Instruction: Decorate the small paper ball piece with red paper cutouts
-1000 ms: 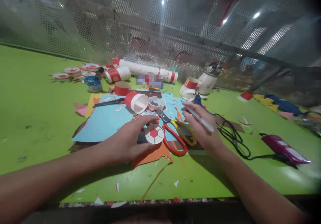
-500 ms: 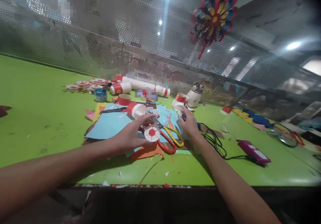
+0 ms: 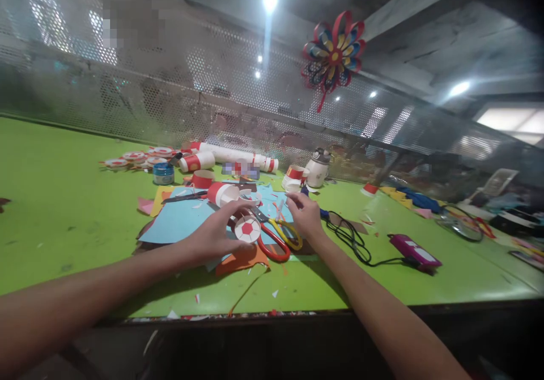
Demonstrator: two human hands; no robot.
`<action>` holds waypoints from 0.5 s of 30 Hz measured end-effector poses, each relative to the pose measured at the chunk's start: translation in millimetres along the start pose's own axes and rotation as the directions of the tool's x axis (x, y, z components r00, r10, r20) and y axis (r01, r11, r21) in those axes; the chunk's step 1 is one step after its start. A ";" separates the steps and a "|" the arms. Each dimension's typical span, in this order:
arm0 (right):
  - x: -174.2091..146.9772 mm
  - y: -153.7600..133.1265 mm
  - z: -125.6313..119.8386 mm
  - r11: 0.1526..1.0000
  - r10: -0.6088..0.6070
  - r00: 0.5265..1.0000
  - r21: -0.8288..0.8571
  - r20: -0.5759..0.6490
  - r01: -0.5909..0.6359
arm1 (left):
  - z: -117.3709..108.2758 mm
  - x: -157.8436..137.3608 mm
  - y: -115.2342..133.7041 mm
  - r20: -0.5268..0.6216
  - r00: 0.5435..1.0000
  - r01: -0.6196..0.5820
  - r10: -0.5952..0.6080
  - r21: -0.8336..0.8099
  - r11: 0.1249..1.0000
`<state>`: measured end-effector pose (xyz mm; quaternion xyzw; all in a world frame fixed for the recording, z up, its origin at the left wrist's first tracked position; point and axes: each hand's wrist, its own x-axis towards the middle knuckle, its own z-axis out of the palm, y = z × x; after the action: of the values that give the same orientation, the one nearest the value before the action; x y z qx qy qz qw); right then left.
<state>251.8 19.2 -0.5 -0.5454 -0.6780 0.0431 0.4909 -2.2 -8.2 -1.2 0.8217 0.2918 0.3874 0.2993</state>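
Observation:
My left hand point(image 3: 221, 229) is closed around the edge of a small round paper disc point(image 3: 247, 229), white with a red hexagon in its middle, thumb below and fingers above. My right hand point(image 3: 305, 214) has its fingers bent together, pointing left. Parts of a dark blue corded tool point(image 3: 324, 214) show behind and beside it; most of the tool is hidden by the hand. Between the hands lie scissors point(image 3: 274, 250) with one red and one yellow handle. A red-and-white paper cup piece point(image 3: 222, 193) lies behind my left fingers, on light blue paper point(image 3: 174, 224).
A blue-lidded jar point(image 3: 164, 173), paper discs point(image 3: 135, 157) and a long white paper-cup tube point(image 3: 233, 155) stand at the back. A white bottle point(image 3: 317, 169) is behind cut cups point(image 3: 293, 177). A black cord point(image 3: 351, 243) runs to a purple box point(image 3: 414, 251). A paper flower point(image 3: 334, 57) hangs above.
The camera view has shifted a little. My right fingers have turned from pointing up to pointing left, towards the scissors. My left hand still holds the disc.

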 end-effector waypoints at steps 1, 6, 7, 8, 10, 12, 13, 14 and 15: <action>-2.9 -5.3 0.4 1.000 -0.005 1.000 0.022 0.020 0.005 | 0.3 -0.2 -0.4 -0.008 1.000 -0.009 0.009 0.003 1.000; -17.8 -31.9 5.1 0.988 -0.018 0.981 0.152 0.192 -0.012 | 0.7 -2.2 0.5 -0.026 0.999 -0.028 0.029 0.041 0.999; -20.3 -36.5 6.1 0.984 -0.016 0.971 0.176 0.240 -0.027 | 0.8 -2.7 0.4 -0.027 0.999 -0.037 0.038 0.043 0.998; -22.6 -40.6 7.1 0.979 -0.012 0.957 0.198 0.289 -0.047 | 1.0 -3.2 0.0 -0.025 0.999 -0.046 0.047 0.042 0.998; -26.4 -47.0 8.6 0.966 -0.006 0.921 0.241 0.389 -0.096 | 1.5 -4.0 -1.4 -0.024 0.998 -0.062 0.063 0.032 0.998; -29.4 -50.9 9.6 0.950 -0.004 0.885 0.277 0.465 -0.141 | 2.0 -4.4 -2.7 -0.024 0.997 -0.067 0.068 0.026 0.997; -30.6 -51.9 9.9 0.943 -0.004 0.871 0.291 0.492 -0.160 | 2.3 -4.6 -3.0 -0.017 0.998 -0.064 0.065 0.025 0.998; -31.5 -52.5 10.0 0.937 -0.003 0.860 0.302 0.510 -0.176 | 2.5 -4.7 -3.1 -0.012 0.998 -0.062 0.063 0.023 0.998; -32.2 -52.6 10.0 0.931 0.001 0.853 0.310 0.522 -0.191 | 2.7 -4.8 -3.0 -0.008 0.998 -0.063 0.063 0.021 0.998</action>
<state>205.5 -22.3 5.7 -0.4513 -0.7366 0.3320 0.3789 -3.3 -10.4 -6.9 0.8320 0.2709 0.3971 0.2770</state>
